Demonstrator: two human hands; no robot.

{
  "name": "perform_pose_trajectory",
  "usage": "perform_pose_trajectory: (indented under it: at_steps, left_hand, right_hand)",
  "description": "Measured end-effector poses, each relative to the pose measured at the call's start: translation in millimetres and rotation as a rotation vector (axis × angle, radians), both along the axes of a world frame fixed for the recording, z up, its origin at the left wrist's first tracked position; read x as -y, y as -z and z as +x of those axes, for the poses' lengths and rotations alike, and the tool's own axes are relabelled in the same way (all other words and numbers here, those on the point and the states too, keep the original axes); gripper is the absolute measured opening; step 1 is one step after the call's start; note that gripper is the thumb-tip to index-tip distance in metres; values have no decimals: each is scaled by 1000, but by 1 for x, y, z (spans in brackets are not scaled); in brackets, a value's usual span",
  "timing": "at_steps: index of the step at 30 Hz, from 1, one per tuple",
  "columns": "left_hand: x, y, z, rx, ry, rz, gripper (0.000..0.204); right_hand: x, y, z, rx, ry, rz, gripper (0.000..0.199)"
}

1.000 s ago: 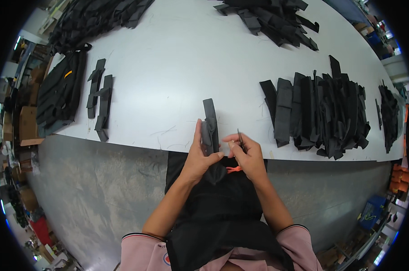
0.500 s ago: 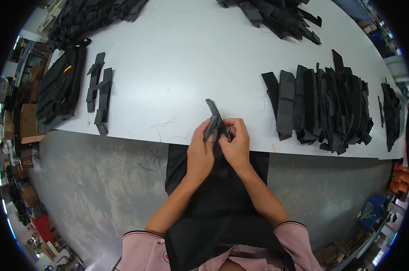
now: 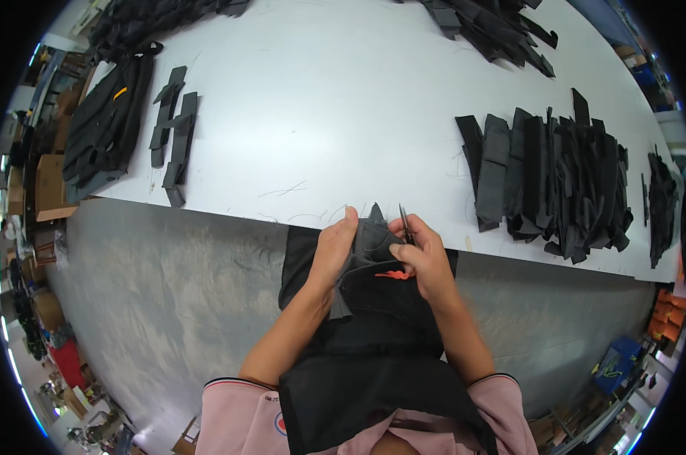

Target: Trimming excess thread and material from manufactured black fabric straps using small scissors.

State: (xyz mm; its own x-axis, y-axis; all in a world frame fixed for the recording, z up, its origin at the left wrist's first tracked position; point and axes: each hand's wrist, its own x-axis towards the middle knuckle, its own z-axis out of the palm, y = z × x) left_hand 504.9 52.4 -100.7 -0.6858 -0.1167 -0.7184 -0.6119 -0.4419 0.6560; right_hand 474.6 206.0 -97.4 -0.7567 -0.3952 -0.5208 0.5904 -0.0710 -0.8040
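At the table's near edge both my hands work on a dark grey fabric strap piece [image 3: 373,241] with stitched folds. My left hand [image 3: 332,254] is closed on its left side, thumb pointing up. My right hand [image 3: 426,262] pinches the fabric's right side between thumb and fingers. It also holds small dark scissors [image 3: 407,226], whose pointed blades stick up past the fingers; their handles are mostly hidden in the hand. A tail of the fabric hangs below my left hand over my black apron [image 3: 358,387]. Something small and orange [image 3: 394,274] shows just under the fabric, its kind unclear.
On the white table [image 3: 297,136], a row of dark fabric straps [image 3: 555,182] lies to the right. Two strap pieces [image 3: 178,148] and a black bag [image 3: 108,125] lie at left. Heaps of dark pieces [image 3: 494,30] are at the far side. Loose threads [image 3: 286,189] lie nearby.
My hands have come down and nearer to me with the fabric, now opened out wider between them. The scissor blades now point up. The view has shifted slightly.
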Motion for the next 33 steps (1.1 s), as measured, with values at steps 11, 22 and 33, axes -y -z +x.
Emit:
perform_pose_trajectory:
  at_steps: [11,22,33]
  left_hand:
    - [3,2,6,-272,105,-375,51]
    - [4,5,7,-313,160,-460,50]
    - [5,9,8,-299,226,-522,51]
  right_hand:
    - [-5,-35,10,-1138,-291,753,31]
    - [-2,-26,12,-1270,-224,705,32]
    - [-3,-20,21,-1030,-62,599,27]
